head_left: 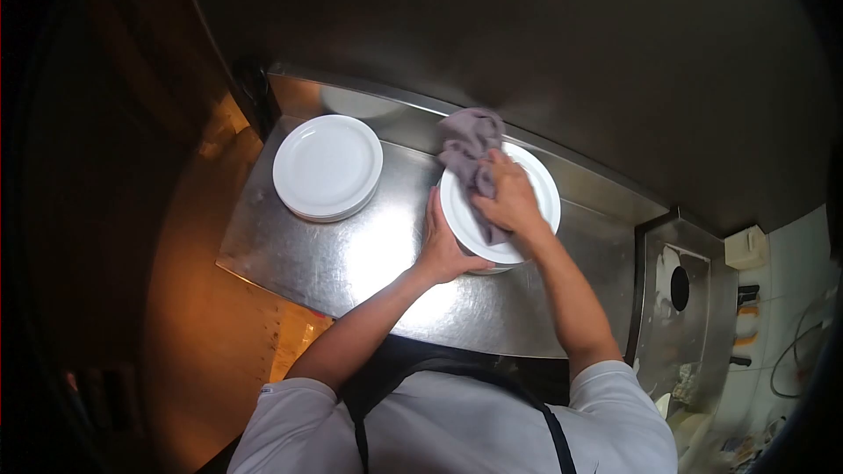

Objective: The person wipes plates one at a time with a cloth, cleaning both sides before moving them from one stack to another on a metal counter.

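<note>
A white plate (536, 189) lies on top of a stack on the steel counter, right of the middle. My left hand (446, 241) grips its near left edge, the thumb along the rim and the fingers round the side. My right hand (509, 193) is closed on a greyish-purple cloth (474, 136) and presses it against the plate's face. Part of the cloth hangs past the plate's far rim. To the left, a second stack of white plates (327, 167) stands apart from both hands.
The steel counter (290, 250) has a raised back edge against a dark wall. On the right is a steel sink unit (672, 298) with a dark round opening. Beyond it, knives (747, 294) hang on a tiled wall beside a white box (745, 247).
</note>
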Tool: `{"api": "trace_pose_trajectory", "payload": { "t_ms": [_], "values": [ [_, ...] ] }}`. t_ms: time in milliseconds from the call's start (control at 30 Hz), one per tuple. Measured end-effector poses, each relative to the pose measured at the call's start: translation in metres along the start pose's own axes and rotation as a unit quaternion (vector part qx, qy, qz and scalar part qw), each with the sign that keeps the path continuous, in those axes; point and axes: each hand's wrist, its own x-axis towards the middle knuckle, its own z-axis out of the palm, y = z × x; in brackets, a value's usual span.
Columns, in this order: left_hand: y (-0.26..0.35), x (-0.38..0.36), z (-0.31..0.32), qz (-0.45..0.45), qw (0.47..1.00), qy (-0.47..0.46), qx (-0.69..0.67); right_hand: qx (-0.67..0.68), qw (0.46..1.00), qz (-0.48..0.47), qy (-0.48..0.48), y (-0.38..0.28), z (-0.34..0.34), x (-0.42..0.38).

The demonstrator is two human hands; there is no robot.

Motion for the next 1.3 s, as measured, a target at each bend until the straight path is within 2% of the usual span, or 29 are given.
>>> {"api": "trace_pose_trajectory", "payload": {
  "t_ms": [67,100,133,233,300,333,367,433,500,533,567,633,667,733,833,933,1033,1067,1133,1200,1267,1300],
  "values": [
    [-0.007,0.0,0.003,0.009,0.999,-0.002,-0.032,0.037,0.999,-0.035,-0.004,-0.018,0.01,-0.008],
    [-0.004,-0.003,0.007,-0.024,0.999,0.012,0.045,0.056,0.998,-0.04,-0.016,-0.026,0.007,-0.018],
    [-0.015,0.0,0.01,0.063,0.986,-0.028,0.154,0.072,0.996,-0.05,-0.034,-0.03,0.001,-0.031],
    [-0.03,0.001,0.005,0.044,0.987,-0.128,0.085,0.102,0.989,-0.06,-0.084,-0.028,-0.023,-0.076],
    [-0.014,-0.005,-0.003,0.001,0.999,-0.026,-0.028,0.096,0.988,-0.036,-0.112,-0.006,-0.043,-0.1],
    [-0.01,-0.004,-0.004,-0.01,1.0,-0.022,-0.003,0.03,0.994,-0.017,-0.105,0.008,-0.051,-0.107],
    [-0.013,0.002,-0.01,0.02,0.999,-0.044,0.009,-0.036,0.995,0.004,-0.096,0.021,-0.057,-0.113],
    [-0.028,0.014,-0.007,0.061,0.971,-0.033,-0.23,-0.09,0.992,0.09,-0.016,0.038,-0.06,-0.111],
    [-0.019,0.03,-0.006,-0.057,0.971,0.028,-0.23,-0.098,0.979,0.16,0.083,0.051,-0.057,-0.105],
    [-0.008,0.04,-0.009,-0.115,0.965,0.061,-0.228,-0.06,0.973,0.194,0.107,0.054,-0.054,-0.101],
    [0.004,0.052,-0.012,-0.111,0.981,0.093,-0.126,-0.015,0.97,0.221,0.097,0.058,-0.053,-0.095],
    [0.03,0.068,-0.015,-0.097,0.98,0.157,0.079,0.075,0.957,0.271,0.077,0.067,-0.051,-0.087],
    [0.041,0.069,-0.009,-0.049,0.968,0.208,0.13,0.114,0.95,0.273,0.097,0.07,-0.052,-0.086],
    [0.049,0.082,-0.009,-0.032,0.974,0.202,0.094,0.195,0.931,0.277,0.137,0.078,-0.052,-0.087],
    [0.057,0.093,-0.012,-0.034,0.981,0.181,0.055,0.379,0.875,0.227,0.199,0.092,-0.045,-0.093],
    [0.059,0.103,-0.017,-0.036,0.983,0.178,-0.014,0.448,0.826,0.181,0.289,0.083,-0.054,-0.101],
    [0.068,0.104,-0.018,-0.018,0.983,0.143,-0.113,0.627,0.717,0.104,0.285,0.062,-0.092,-0.107],
    [0.07,0.102,-0.018,-0.011,0.981,0.123,-0.148,0.657,0.701,0.077,0.265,0.054,-0.104,-0.108],
    [0.074,0.095,-0.001,0.011,0.975,0.072,-0.208,0.716,0.633,0.151,0.253,0.051,-0.102,-0.097],
    [0.096,0.082,0.015,0.03,0.965,0.026,-0.258,0.749,0.57,0.161,0.295,0.028,-0.08,-0.09],
    [0.104,0.083,0.012,0.033,0.963,0.064,-0.261,0.764,0.528,0.143,0.343,-0.008,-0.045,-0.084],
    [0.107,0.087,0.008,0.036,0.96,0.089,-0.263,0.77,0.525,0.125,0.341,-0.026,-0.037,-0.09]
  ]
}}
